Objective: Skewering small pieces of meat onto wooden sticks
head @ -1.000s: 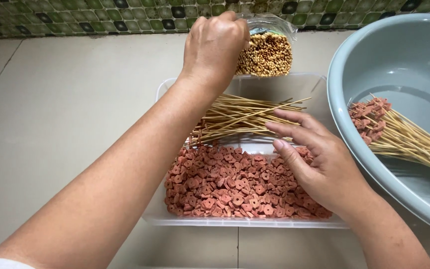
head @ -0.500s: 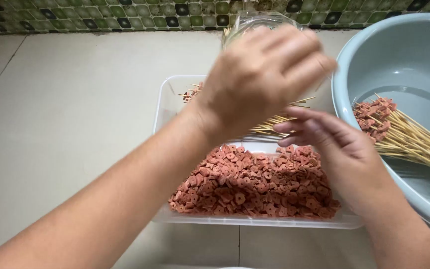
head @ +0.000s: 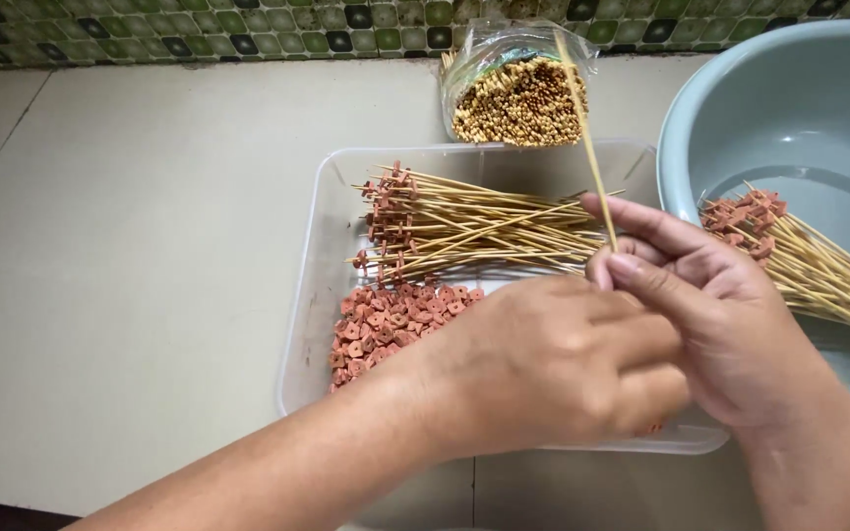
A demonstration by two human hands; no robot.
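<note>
One bare bamboo skewer (head: pixel 587 138) stands nearly upright, pinched between the thumb and fingers of our right hand (head: pixel 710 324) above the clear plastic tray (head: pixel 319 256). Our left hand (head: pixel 543 364) lies curled over the tray's pink meat rings (head: pixel 386 320), touching the right hand; we cannot tell whether it holds anything. Loaded skewers (head: pixel 464 226) lie in the tray, more in the grey basin (head: pixel 799 108).

Head view, single camera: worn at head height, facing steeply down and forward across the counter (head: pixel 150 246) toward a tiled back wall (head: pixel 199 25). Close range; both forearms enter from the lower edge. No second view shares the scene.
</note>
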